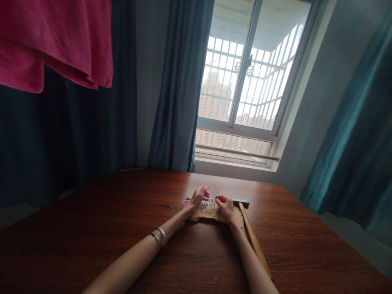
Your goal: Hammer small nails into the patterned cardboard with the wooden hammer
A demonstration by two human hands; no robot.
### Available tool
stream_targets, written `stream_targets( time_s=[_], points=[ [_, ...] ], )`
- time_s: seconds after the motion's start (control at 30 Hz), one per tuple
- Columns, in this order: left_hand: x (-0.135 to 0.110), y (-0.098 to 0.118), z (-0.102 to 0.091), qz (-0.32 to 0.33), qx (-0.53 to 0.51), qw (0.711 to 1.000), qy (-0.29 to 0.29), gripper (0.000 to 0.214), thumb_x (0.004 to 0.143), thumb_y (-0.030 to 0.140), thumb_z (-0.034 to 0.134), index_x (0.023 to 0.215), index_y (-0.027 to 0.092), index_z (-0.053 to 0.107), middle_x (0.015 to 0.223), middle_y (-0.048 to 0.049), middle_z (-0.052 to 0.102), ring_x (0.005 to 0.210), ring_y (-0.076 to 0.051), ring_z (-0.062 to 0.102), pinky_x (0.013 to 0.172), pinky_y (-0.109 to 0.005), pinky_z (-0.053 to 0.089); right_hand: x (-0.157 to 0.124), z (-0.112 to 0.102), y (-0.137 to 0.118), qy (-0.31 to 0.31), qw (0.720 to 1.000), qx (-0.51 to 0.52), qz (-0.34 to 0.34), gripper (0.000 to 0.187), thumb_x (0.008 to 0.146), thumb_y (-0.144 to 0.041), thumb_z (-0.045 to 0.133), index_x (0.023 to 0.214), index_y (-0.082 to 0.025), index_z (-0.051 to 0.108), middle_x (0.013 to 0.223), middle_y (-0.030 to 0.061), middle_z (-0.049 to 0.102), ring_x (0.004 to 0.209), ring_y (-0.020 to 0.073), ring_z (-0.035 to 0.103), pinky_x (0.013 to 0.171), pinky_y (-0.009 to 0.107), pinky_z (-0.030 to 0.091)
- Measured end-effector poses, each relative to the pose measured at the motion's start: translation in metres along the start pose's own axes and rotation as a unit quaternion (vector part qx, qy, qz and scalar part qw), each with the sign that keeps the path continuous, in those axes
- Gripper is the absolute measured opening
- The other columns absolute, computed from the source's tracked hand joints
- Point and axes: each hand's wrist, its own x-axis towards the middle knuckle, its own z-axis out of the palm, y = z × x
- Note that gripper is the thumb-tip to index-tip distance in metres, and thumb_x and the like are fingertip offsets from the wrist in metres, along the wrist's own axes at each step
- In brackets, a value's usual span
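A flat piece with a ragged edge and a dark-spotted, tan-and-pink surface (207, 211) lies on the table, its material unclear. Several thin, dark, nail-like rods (209, 202) form a row near its far side. My left hand (198, 197) rests over its left part, fingers loosely bent and apart from the thumb. At the right end of the row, my right hand (226, 207) pinches thumb and fingertips together; whatever they hold is too small to make out. Close by on the right lies a hammer (254, 239), wooden handle toward me and dark head away, partly behind my right forearm.
A single thin nail-like piece (167, 205) lies to the left on the brown wooden table (122, 245). Beyond the table are blue curtains (180, 90) and a barred window (241, 81). Pink cloth (61, 41) hangs at the upper left.
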Motion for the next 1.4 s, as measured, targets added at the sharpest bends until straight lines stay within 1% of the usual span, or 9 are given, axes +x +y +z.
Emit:
stream_targets(
  time_s=[0.1, 0.23, 0.37, 0.47, 0.63, 0.83, 1.07, 1.2, 1.4],
  points=[
    [0.001, -0.006, 0.002, -0.003, 0.015, 1.000, 0.003, 0.041, 0.078, 0.047, 0.038, 0.092, 0.012, 0.055, 0.075, -0.0057, 0.058, 0.071, -0.017, 0.057, 0.058, -0.026, 0.046, -0.001, 0.000, 0.005, -0.001, 1.000, -0.010, 0.000, 0.031, 0.065, -0.040, 0.056, 0.077, -0.014, 0.068, 0.075, 0.0081, 0.070, 0.070, 0.0208, 0.063, 0.068, 0.033, 0.049],
    [0.001, -0.013, 0.003, 0.024, 0.047, 0.999, 0.005, 0.039, 0.078, 0.047, 0.039, 0.086, 0.013, 0.056, 0.069, -0.0030, 0.057, 0.063, -0.014, 0.054, 0.056, -0.024, 0.043, -0.001, 0.002, 0.008, -0.005, 1.000, -0.019, -0.002, 0.030, 0.066, -0.039, 0.055, 0.077, -0.014, 0.068, 0.074, 0.0077, 0.070, 0.068, 0.0202, 0.063, 0.067, 0.032, 0.049],
    [0.001, -0.017, 0.004, 0.031, 0.045, 0.998, 0.013, 0.042, 0.076, 0.045, 0.044, 0.097, 0.011, 0.054, 0.070, -0.0032, 0.057, 0.059, -0.013, 0.054, 0.055, -0.023, 0.042, -0.002, 0.005, 0.008, -0.010, 0.999, -0.027, -0.015, 0.029, 0.067, -0.037, 0.054, 0.076, -0.014, 0.068, 0.072, 0.0074, 0.070, 0.067, 0.0199, 0.063, 0.065, 0.031, 0.048],
    [0.000, -0.017, 0.005, 0.026, 0.048, 0.999, 0.000, 0.045, 0.072, 0.042, 0.052, 0.103, 0.009, 0.053, 0.069, -0.0040, 0.058, 0.060, -0.014, 0.055, 0.055, -0.024, 0.041, -0.004, 0.005, 0.007, -0.014, 0.999, -0.038, -0.026, 0.026, 0.067, -0.035, 0.054, 0.074, -0.014, 0.068, 0.069, 0.0065, 0.069, 0.066, 0.0196, 0.062, 0.065, 0.031, 0.048],
    [-0.006, -0.011, 0.004, 0.043, 0.110, 0.992, -0.037, 0.046, 0.061, 0.033, 0.064, 0.100, 0.011, 0.057, 0.067, -0.0021, 0.060, 0.065, -0.015, 0.057, 0.061, -0.026, 0.043, -0.008, 0.003, 0.004, -0.015, 0.997, -0.063, -0.045, 0.022, 0.067, -0.033, 0.054, 0.071, -0.016, 0.068, 0.069, 0.0047, 0.069, 0.065, 0.0187, 0.061, 0.066, 0.030, 0.047],
    [-0.009, -0.007, 0.004, 0.046, 0.142, 0.985, -0.080, 0.034, 0.060, 0.031, 0.064, 0.089, 0.013, 0.063, 0.080, -0.0069, 0.066, 0.078, -0.020, 0.060, 0.071, -0.029, 0.045, -0.012, 0.002, 0.001, -0.019, 0.993, -0.097, -0.059, 0.021, 0.067, -0.034, 0.055, 0.071, -0.018, 0.069, 0.069, 0.0035, 0.069, 0.065, 0.0179, 0.061, 0.065, 0.029, 0.047],
    [0.001, -0.020, 0.002, 0.068, 0.168, 0.979, -0.095, 0.029, 0.061, 0.035, 0.062, 0.080, 0.013, 0.067, 0.081, -0.0070, 0.068, 0.079, -0.021, 0.060, 0.071, -0.028, 0.045, -0.015, 0.001, -0.001, -0.014, 0.990, -0.125, -0.070, 0.020, 0.070, -0.033, 0.055, 0.073, -0.020, 0.070, 0.074, 0.0042, 0.069, 0.068, 0.0177, 0.061, 0.066, 0.028, 0.046],
    [0.004, -0.025, 0.003, 0.074, 0.177, 0.977, -0.093, 0.032, 0.062, 0.037, 0.062, 0.079, 0.010, 0.068, 0.078, -0.0082, 0.068, 0.076, -0.021, 0.060, 0.068, -0.027, 0.045, -0.016, 0.001, -0.002, -0.012, 0.987, -0.138, -0.077, 0.021, 0.072, -0.032, 0.055, 0.074, -0.019, 0.072, 0.075, 0.0052, 0.069, 0.067, 0.0169, 0.060, 0.066, 0.026, 0.045],
    [0.007, -0.029, 0.005, 0.063, 0.181, 0.978, -0.081, 0.034, 0.061, 0.039, 0.063, 0.078, 0.011, 0.068, 0.078, -0.0076, 0.068, 0.077, -0.021, 0.060, 0.068, -0.026, 0.045, -0.017, 0.004, 0.002, -0.016, 0.985, -0.158, -0.074, 0.022, 0.075, -0.029, 0.053, 0.076, -0.019, 0.072, 0.074, 0.0050, 0.068, 0.065, 0.0149, 0.059, 0.065, 0.023, 0.044]
  ],
)
